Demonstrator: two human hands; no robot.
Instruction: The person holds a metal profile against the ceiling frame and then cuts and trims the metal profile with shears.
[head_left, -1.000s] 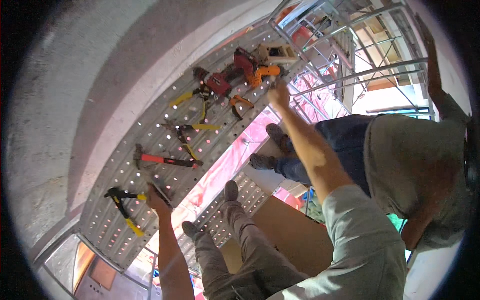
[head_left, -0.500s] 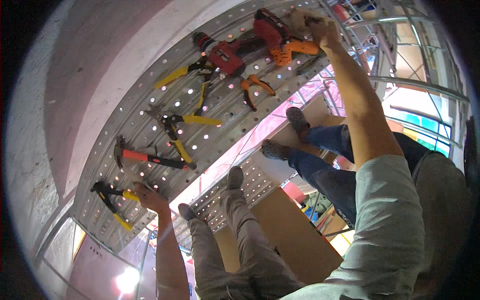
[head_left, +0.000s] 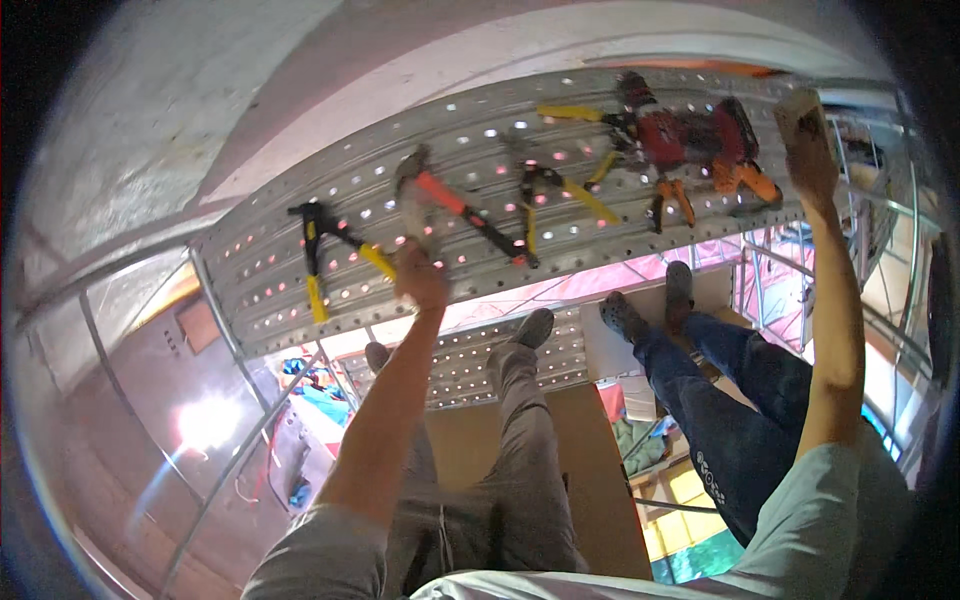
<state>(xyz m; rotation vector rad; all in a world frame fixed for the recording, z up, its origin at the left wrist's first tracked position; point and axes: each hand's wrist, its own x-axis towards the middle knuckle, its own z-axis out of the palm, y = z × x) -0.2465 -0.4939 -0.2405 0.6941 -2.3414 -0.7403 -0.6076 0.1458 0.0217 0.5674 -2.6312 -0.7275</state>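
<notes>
Several tools lie on a perforated metal scaffold plank (head_left: 270,285). My left hand (head_left: 424,278) is closed around a pale, blurred thing (head_left: 416,215), too smeared to name. It is over the plank, between yellow-and-black pliers (head_left: 372,258) and a hammer (head_left: 462,212) with a red-and-black handle. At the plank's right end, my raised right hand (head_left: 815,170) grips a beige block (head_left: 800,115) with a dark mark. Left of it are a red cordless drill (head_left: 660,138), a red-and-orange power tool (head_left: 737,150) and orange-handled pliers (head_left: 674,203). More yellow-handled pliers (head_left: 585,200) lie mid-plank.
Behind the plank rises a curved plaster wall (head_left: 200,110). A lower perforated plank (head_left: 470,375) and a brown board (head_left: 575,450) are below. Another person's legs in blue trousers (head_left: 710,420) stand at the right. Scaffold tubes (head_left: 255,395) frame both sides.
My view has swung round, so the plank lies more level and the tools appear farther right. My left hand has shifted from the pliers' handle toward the hammer. The right hand still holds the block.
</notes>
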